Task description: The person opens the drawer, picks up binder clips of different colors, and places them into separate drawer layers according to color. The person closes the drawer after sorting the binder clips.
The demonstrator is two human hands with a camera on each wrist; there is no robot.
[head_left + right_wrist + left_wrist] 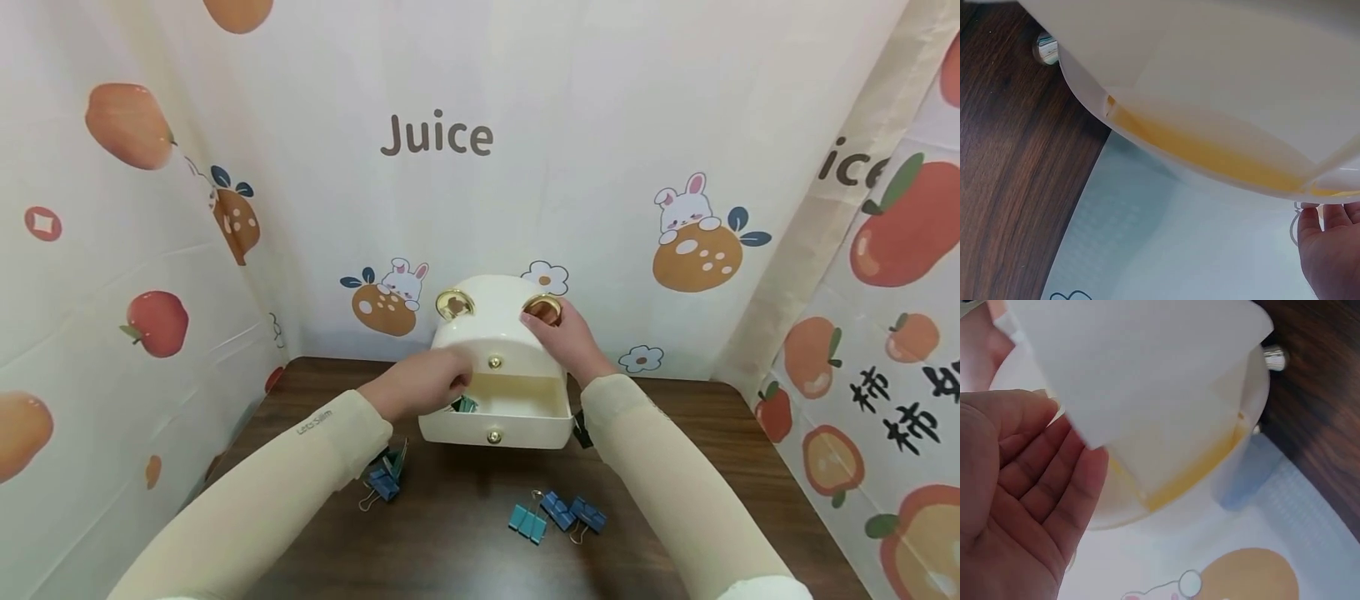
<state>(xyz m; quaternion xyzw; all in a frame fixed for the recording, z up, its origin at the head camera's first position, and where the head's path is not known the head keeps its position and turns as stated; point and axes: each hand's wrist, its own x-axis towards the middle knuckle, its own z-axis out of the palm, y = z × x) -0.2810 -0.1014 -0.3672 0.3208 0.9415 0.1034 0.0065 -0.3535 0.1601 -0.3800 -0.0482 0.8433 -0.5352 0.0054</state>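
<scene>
A cream two-drawer organizer (495, 342) with gold knobs and two round gold-rimmed ornaments on top stands against the back curtain. Its lower drawer (517, 433) is pulled out, and a green binder clip (465, 404) lies at its left inside. My left hand (431, 379) is over the drawer's left side with bent fingers; the drawer (1147, 375) hides its fingertips in the left wrist view, so I cannot tell whether it holds anything. My right hand (573, 337) grips the right gold-rimmed ornament (542, 308), thumb in front. The left ornament (454, 304) is untouched.
On the dark wooden table (465, 550), a teal binder clip (528, 523) and two blue binder clips (557, 510) lie in front. More clips (384, 482) sit by my left forearm. Something black (582, 429) shows beside the drawer's right. Printed curtains (600, 125) surround the table.
</scene>
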